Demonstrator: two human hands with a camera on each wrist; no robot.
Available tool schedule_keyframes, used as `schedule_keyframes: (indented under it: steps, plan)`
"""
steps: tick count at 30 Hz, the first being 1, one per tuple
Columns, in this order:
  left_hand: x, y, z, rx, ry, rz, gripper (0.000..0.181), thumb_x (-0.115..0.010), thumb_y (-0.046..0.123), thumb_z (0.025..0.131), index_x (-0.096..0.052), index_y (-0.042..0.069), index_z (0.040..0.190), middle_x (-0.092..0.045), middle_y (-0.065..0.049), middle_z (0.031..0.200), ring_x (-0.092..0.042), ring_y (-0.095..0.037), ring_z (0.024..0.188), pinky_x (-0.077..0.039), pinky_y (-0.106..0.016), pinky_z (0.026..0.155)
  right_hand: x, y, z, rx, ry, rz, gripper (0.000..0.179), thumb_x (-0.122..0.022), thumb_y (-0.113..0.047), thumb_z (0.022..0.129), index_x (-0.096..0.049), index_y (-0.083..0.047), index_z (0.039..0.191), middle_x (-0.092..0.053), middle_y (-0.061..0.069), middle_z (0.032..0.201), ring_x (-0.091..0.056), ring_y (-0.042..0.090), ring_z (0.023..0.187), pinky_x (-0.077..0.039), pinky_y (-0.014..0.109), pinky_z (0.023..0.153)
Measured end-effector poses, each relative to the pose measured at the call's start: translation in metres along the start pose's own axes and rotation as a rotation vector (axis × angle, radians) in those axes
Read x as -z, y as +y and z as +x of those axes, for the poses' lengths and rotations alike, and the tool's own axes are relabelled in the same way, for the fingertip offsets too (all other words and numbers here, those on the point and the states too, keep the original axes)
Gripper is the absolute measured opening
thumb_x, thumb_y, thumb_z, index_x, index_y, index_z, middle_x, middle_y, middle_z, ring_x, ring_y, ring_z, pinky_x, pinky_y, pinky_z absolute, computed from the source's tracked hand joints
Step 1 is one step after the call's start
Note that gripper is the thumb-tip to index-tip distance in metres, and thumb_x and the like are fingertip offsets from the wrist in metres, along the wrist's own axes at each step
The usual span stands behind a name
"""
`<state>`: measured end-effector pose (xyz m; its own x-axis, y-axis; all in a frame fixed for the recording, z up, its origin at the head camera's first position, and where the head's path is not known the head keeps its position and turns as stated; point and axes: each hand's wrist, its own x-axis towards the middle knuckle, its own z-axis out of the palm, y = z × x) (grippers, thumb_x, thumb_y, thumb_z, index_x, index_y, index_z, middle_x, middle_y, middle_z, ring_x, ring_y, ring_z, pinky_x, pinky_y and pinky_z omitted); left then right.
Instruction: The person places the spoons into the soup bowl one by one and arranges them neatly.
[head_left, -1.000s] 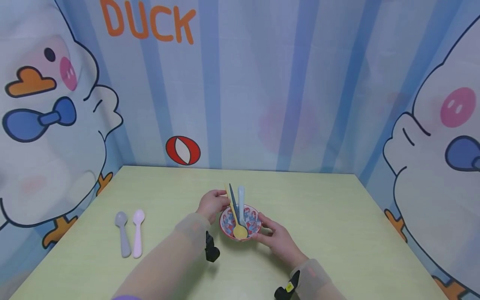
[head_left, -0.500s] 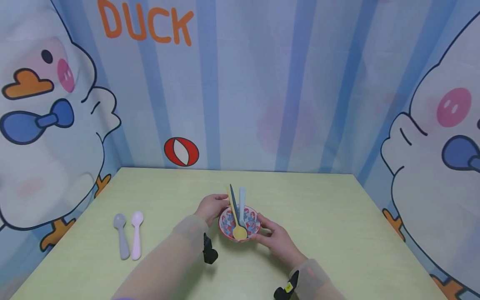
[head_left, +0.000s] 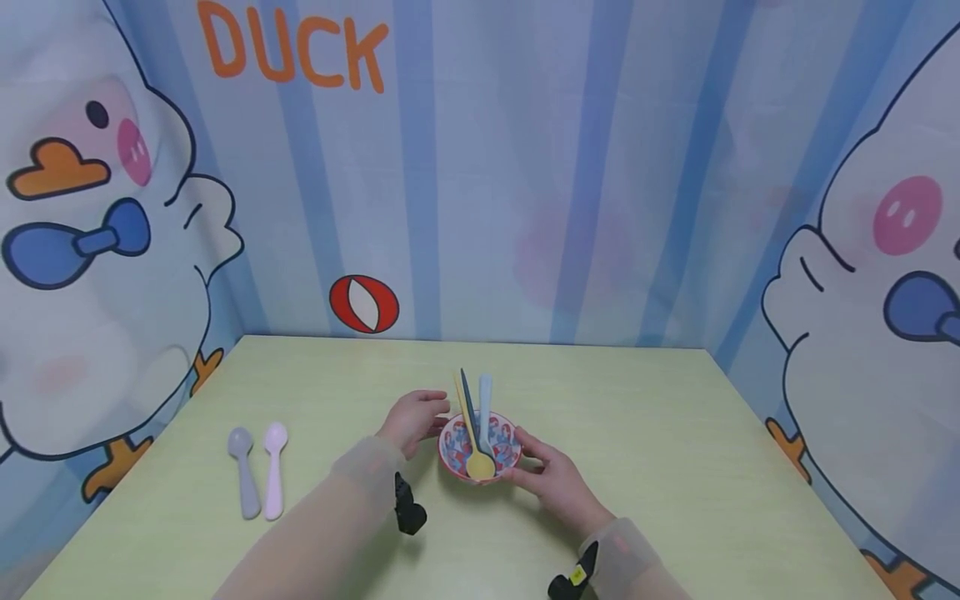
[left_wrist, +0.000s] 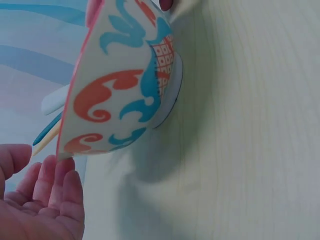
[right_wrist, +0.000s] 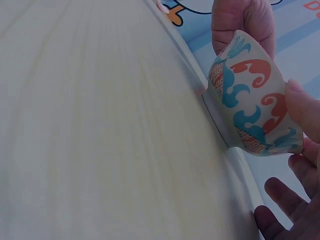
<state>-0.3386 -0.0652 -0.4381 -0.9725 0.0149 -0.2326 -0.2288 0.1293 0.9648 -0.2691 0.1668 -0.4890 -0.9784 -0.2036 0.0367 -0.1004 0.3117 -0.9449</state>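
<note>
A small red-rimmed bowl (head_left: 448, 461) with a red and blue pattern stands on the table in the middle of the head view. Three spoons lean in it: a yellow spoon (head_left: 481, 466), a dark blue one (head_left: 468, 397) and a light blue one (head_left: 484, 398). My right hand (head_left: 557, 478) pinches the bowl's right rim between thumb and fingers. At the opposite side, my left hand (head_left: 414, 422) holds nothing, its fingers loosely bent and right at the rim. The left wrist view shows that hand (left_wrist: 45, 202) with thumb and fingers apart beside the bowl (left_wrist: 115, 95).
Further left on the table (head_left: 637, 417) lie a grey-purple spoon (head_left: 245, 472) and a pink spoon (head_left: 275, 468), side by side. A duck-print curtain (head_left: 495, 167) stands behind the table's far edge and along both sides.
My left hand has drawn slightly left, away from the bowl's rim and the spoon handles it was at. The right hand and the bowl have stayed in place.
</note>
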Motion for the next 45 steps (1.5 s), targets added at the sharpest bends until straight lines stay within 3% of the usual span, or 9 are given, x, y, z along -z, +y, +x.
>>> schedule_keyframes:
  steps: [6, 12, 18, 29, 33, 45]
  plan:
    - [0.010, 0.003, -0.005, 0.008, 0.034, -0.046, 0.039, -0.057, 0.016, 0.096, -0.054, 0.002, 0.133, -0.058, -0.017, 0.123, -0.062, -0.028, 0.101, -0.051, -0.036, 0.085, 0.000, 0.000, 0.000, -0.009, 0.013, -0.007, 0.069, -0.075, -0.033, 0.083, -0.045, -0.023, 0.145, -0.046, 0.006, 0.145, -0.050, 0.033, 0.120, -0.049, 0.044, 0.091]
    - [0.026, 0.005, -0.015, 0.002, 0.050, -0.070, 0.038, -0.056, 0.017, 0.098, -0.053, 0.002, 0.132, -0.058, -0.017, 0.122, -0.061, -0.029, 0.102, -0.050, -0.038, 0.089, 0.000, 0.001, 0.000, -0.009, 0.019, -0.025, 0.069, -0.076, -0.035, 0.083, -0.046, -0.024, 0.144, -0.048, 0.006, 0.143, -0.050, 0.031, 0.120, -0.050, 0.043, 0.089]
    - [0.050, 0.005, -0.028, -0.009, 0.055, -0.077, 0.040, -0.053, 0.021, 0.099, -0.050, 0.002, 0.135, -0.054, -0.019, 0.127, -0.059, -0.030, 0.105, -0.049, -0.035, 0.090, 0.000, 0.001, 0.000, -0.013, 0.021, -0.029, 0.070, -0.076, -0.037, 0.082, -0.046, -0.024, 0.144, -0.048, 0.007, 0.143, -0.052, 0.032, 0.117, -0.051, 0.042, 0.087]
    - [0.093, -0.008, -0.048, -0.048, 0.115, -0.056, 0.043, -0.051, 0.022, 0.100, -0.046, 0.000, 0.136, -0.052, -0.020, 0.127, -0.060, -0.023, 0.095, -0.050, -0.027, 0.082, 0.000, 0.001, -0.002, -0.025, 0.017, -0.019, 0.071, -0.076, -0.037, 0.082, -0.045, -0.023, 0.145, -0.047, 0.009, 0.143, -0.053, 0.033, 0.115, -0.051, 0.042, 0.087]
    - [0.106, -0.016, -0.054, -0.060, 0.134, -0.031, 0.044, -0.050, 0.023, 0.100, -0.045, -0.002, 0.137, -0.051, -0.022, 0.128, -0.060, -0.022, 0.093, -0.050, -0.028, 0.083, 0.000, -0.001, -0.003, -0.008, 0.022, -0.009, 0.070, -0.076, -0.034, 0.083, -0.046, -0.021, 0.144, -0.047, 0.009, 0.143, -0.051, 0.033, 0.117, -0.050, 0.043, 0.088]
    - [0.138, -0.033, -0.067, -0.084, 0.206, 0.167, 0.044, -0.050, 0.024, 0.099, -0.048, -0.004, 0.132, -0.054, -0.023, 0.123, -0.059, -0.029, 0.094, -0.048, -0.035, 0.080, -0.002, 0.001, 0.000, -0.017, 0.015, -0.001, 0.069, -0.076, -0.034, 0.083, -0.046, -0.023, 0.144, -0.047, 0.009, 0.142, -0.053, 0.033, 0.115, -0.050, 0.042, 0.088]
